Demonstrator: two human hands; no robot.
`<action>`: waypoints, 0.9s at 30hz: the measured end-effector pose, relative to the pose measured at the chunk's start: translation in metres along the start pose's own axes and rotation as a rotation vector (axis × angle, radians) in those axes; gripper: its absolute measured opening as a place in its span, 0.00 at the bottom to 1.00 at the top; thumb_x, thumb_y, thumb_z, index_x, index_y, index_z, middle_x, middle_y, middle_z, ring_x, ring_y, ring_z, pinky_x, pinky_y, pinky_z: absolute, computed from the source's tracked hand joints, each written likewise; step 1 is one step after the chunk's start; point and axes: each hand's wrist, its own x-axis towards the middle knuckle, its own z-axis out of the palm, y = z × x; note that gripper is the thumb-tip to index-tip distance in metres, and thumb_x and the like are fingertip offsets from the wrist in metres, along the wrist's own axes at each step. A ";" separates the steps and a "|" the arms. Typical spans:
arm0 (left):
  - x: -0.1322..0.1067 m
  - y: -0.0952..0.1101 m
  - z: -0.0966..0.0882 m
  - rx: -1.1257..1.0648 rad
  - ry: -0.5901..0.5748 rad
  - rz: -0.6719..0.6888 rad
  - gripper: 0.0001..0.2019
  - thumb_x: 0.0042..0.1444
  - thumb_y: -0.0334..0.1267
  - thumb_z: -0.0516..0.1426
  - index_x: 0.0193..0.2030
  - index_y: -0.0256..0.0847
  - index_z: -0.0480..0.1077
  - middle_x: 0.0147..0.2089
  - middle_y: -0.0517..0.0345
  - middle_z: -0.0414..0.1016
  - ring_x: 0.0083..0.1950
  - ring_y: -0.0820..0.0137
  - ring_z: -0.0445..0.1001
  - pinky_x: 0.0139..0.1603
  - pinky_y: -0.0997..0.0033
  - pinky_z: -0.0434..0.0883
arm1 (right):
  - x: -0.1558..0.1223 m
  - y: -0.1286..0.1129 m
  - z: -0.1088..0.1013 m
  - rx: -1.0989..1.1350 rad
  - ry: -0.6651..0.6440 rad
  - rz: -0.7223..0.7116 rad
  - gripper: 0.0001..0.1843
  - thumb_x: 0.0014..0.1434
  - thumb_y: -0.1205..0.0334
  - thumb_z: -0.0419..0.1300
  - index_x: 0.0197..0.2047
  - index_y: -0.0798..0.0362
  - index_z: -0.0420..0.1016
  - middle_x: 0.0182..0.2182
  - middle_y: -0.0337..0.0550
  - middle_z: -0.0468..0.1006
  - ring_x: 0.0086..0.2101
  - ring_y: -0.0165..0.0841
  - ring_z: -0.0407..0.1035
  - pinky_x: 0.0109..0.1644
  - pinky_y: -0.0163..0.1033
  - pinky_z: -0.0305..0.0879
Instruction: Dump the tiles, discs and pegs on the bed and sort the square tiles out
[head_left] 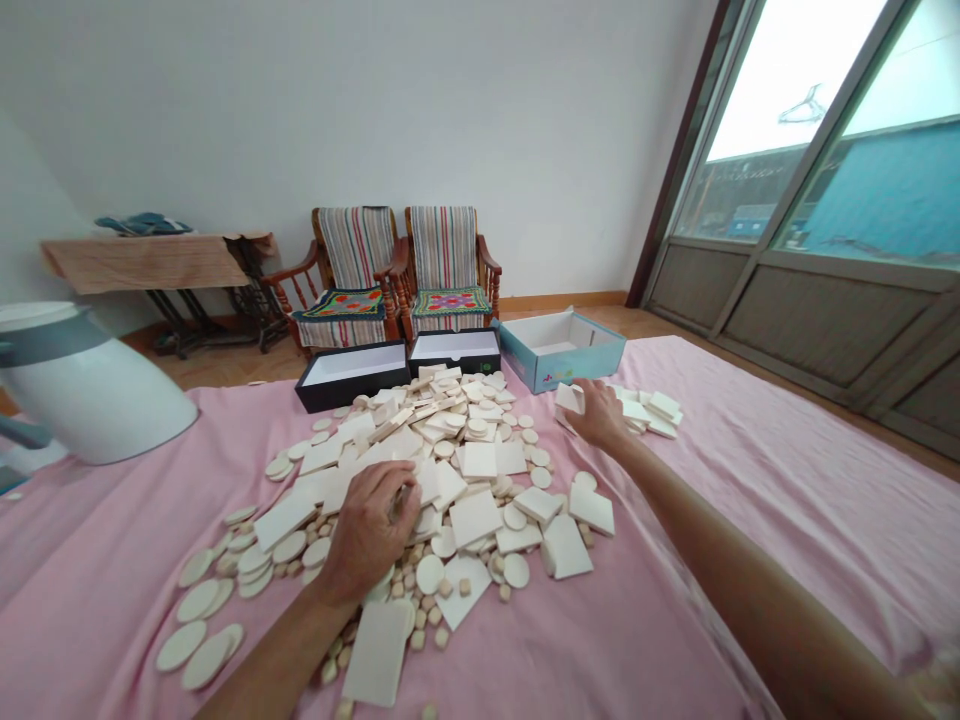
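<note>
A broad heap of pale wooden pieces spreads over the pink cloth: square tiles, round discs and small cubes. Over the heap's near left part lies my left hand, its fingers curled toward the thumb beside some square tiles; what is in them, if anything, is hidden. Farther off to the right, my right hand grips a pale square tile by its edge, in front of the blue box. A smaller group of square tiles lies just right of that hand.
Two black open boxes and a light blue open box stand behind the heap. A white jug is at the left. Beyond are two wooden chairs, a cloth-covered table and a glazed door.
</note>
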 end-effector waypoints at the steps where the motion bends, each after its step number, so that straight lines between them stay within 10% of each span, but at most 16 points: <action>1: 0.000 0.000 0.000 0.001 -0.001 0.002 0.04 0.60 0.35 0.53 0.37 0.40 0.69 0.44 0.50 0.74 0.49 0.62 0.71 0.52 0.58 0.67 | -0.006 0.006 -0.007 0.016 -0.014 -0.020 0.21 0.52 0.61 0.61 0.50 0.54 0.70 0.47 0.53 0.72 0.47 0.45 0.65 0.47 0.46 0.61; 7: 0.001 0.000 0.001 0.012 0.009 0.009 0.05 0.59 0.36 0.53 0.37 0.39 0.69 0.44 0.50 0.75 0.48 0.62 0.72 0.51 0.58 0.68 | -0.068 0.016 -0.053 0.215 -0.554 -0.287 0.07 0.49 0.67 0.60 0.35 0.52 0.71 0.32 0.42 0.74 0.33 0.34 0.68 0.36 0.36 0.61; 15: 0.002 0.000 0.001 0.005 0.012 0.006 0.05 0.59 0.36 0.53 0.36 0.40 0.69 0.44 0.50 0.75 0.48 0.62 0.72 0.51 0.58 0.68 | -0.099 0.010 -0.064 0.160 -0.583 -0.301 0.17 0.45 0.67 0.63 0.40 0.51 0.68 0.37 0.44 0.73 0.36 0.36 0.67 0.38 0.38 0.61; 22: 0.000 0.002 0.000 0.006 0.015 0.001 0.05 0.59 0.36 0.53 0.36 0.40 0.69 0.44 0.51 0.75 0.47 0.62 0.72 0.50 0.58 0.68 | -0.038 0.045 -0.053 -0.123 -0.204 -0.055 0.20 0.48 0.63 0.64 0.45 0.56 0.69 0.41 0.53 0.73 0.41 0.43 0.67 0.41 0.43 0.62; 27: 0.000 0.002 -0.001 0.003 0.007 0.002 0.04 0.59 0.34 0.53 0.36 0.40 0.69 0.44 0.51 0.75 0.48 0.62 0.72 0.51 0.58 0.67 | -0.026 0.007 -0.045 -0.153 0.051 -0.064 0.22 0.53 0.61 0.62 0.51 0.57 0.68 0.46 0.58 0.70 0.45 0.47 0.65 0.45 0.46 0.61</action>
